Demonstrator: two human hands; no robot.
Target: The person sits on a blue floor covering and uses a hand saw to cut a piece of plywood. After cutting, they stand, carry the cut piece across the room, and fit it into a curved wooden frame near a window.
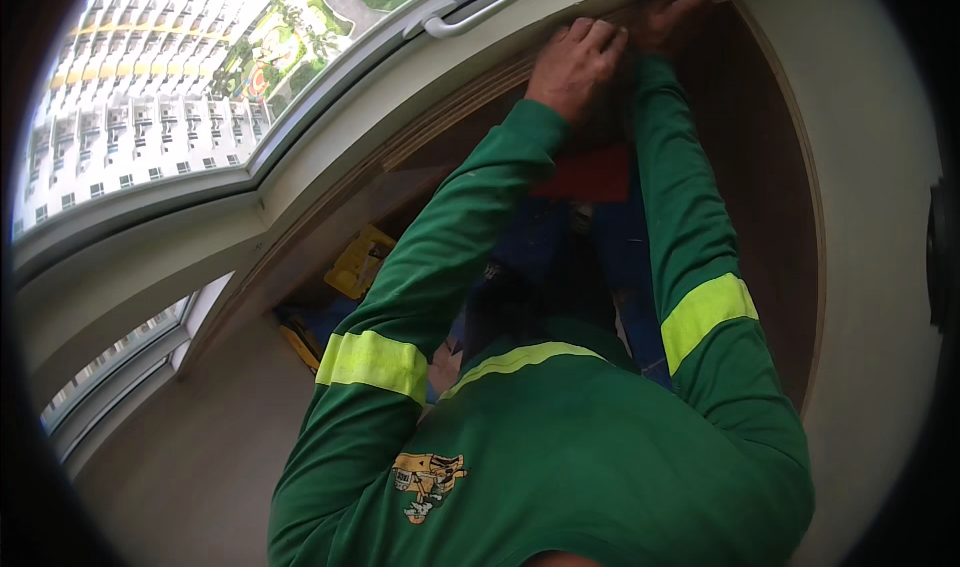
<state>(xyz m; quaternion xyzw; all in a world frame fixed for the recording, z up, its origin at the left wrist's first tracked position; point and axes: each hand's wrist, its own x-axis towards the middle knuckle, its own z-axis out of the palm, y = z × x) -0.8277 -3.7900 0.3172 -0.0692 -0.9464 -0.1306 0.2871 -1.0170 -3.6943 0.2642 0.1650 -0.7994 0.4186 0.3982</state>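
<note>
Both my arms, in green sleeves with yellow bands, reach up to the wooden frame (480, 95) under the window. My left hand (578, 65) is at the frame's edge with its fingers curled in; whatever they hold is hidden. Farther right, my right hand (670, 19) is raised to the corner where the frame meets the side panel. Its fingers are bent against the wood, in shadow, and I cannot make out anything in them. Below my hands a flat red thing (588, 175) shows, too dim to name.
A window handle (478, 13) juts from the white window frame (300, 117) just above the wood. Low on the left lies an open yellow case (358, 261). Blue sheeting (622, 235) covers part of the floor. A dark side panel (755, 167) stands right of my arms.
</note>
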